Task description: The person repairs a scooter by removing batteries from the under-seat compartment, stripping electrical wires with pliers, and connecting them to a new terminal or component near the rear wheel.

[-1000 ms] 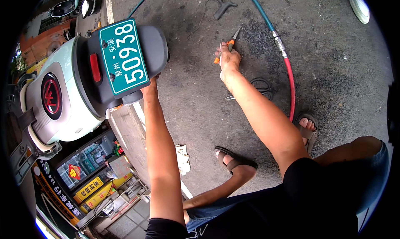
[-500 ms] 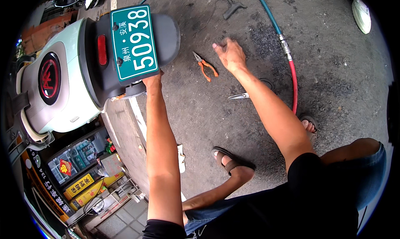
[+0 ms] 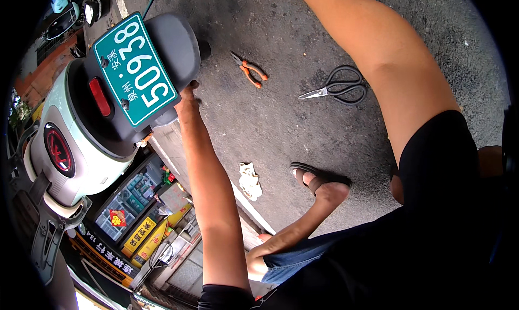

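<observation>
A second ago we had the orange-handled pliers in our right hand; now they lie released on the ground. Our right forearm has stretched farther out, carrying that hand past the view's upper edge and uncovering the black-handled scissors, earlier partly hidden beneath it.

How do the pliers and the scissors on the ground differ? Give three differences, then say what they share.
Handles: the pliers have slim orange handles; the scissors have wide black loops.
Direction: the pliers' nose points to the picture's upper left; the scissors' blades point left and slightly down.
Size: the scissors look larger in the picture than the pliers.
Shared: both lie untouched on the grey ground.
</observation>
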`<state>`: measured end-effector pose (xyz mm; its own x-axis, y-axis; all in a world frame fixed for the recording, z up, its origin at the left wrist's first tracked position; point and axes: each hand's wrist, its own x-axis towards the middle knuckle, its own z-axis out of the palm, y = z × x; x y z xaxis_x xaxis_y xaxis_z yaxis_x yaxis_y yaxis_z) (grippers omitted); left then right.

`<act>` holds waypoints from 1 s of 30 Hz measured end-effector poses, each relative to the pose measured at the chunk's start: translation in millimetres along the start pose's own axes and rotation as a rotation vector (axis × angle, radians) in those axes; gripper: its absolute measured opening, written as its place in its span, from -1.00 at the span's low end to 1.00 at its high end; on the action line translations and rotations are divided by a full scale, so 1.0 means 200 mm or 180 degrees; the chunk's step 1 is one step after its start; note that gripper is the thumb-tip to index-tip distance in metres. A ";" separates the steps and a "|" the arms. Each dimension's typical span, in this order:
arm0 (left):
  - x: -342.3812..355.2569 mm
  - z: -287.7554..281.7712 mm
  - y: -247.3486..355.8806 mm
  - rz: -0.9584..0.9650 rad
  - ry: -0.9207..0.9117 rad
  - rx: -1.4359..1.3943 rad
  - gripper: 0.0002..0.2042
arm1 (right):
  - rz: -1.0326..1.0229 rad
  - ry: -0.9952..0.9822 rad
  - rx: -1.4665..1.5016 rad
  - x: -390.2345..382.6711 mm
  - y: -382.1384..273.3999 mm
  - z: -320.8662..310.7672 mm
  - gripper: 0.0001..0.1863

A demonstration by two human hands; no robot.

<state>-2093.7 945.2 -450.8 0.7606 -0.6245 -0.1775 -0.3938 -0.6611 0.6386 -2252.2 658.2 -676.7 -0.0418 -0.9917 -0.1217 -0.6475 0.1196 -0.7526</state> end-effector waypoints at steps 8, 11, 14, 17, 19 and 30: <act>0.09 -0.15 -0.13 -0.0021 0.0217 -0.0263 -0.50 | 0.0349 -0.1237 0.2613 -1.01 -0.36 -0.23 -0.51; 0.13 -0.16 -0.10 -0.0387 0.0019 -0.0418 -0.54 | 0.0699 -0.0947 0.3191 -1.25 -0.42 -0.29 -0.59; 0.11 -0.13 -0.07 -0.0329 0.0034 -0.0441 -0.57 | 0.0981 -0.1895 0.4098 -1.34 -0.46 -0.36 -0.66; 0.08 -0.07 0.00 -0.0166 0.0190 -0.0202 -0.56 | 0.1355 -0.2440 0.4565 -1.42 -0.50 -0.32 -0.70; 0.08 -0.09 -0.01 -0.0262 0.0222 -0.0304 -0.57 | 0.0965 -0.1571 0.2732 -1.51 -0.52 -0.32 -0.72; 0.04 -0.07 0.00 -0.0329 0.0329 -0.0234 -0.59 | 0.0735 -0.1596 0.2562 -1.53 -0.49 -0.35 -0.74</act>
<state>-2079.8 945.7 -441.1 0.8457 -0.5061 -0.1694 -0.2748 -0.6850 0.6747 -2228.8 946.8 -520.0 0.3468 -0.8269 -0.4426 0.0572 0.4897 -0.8700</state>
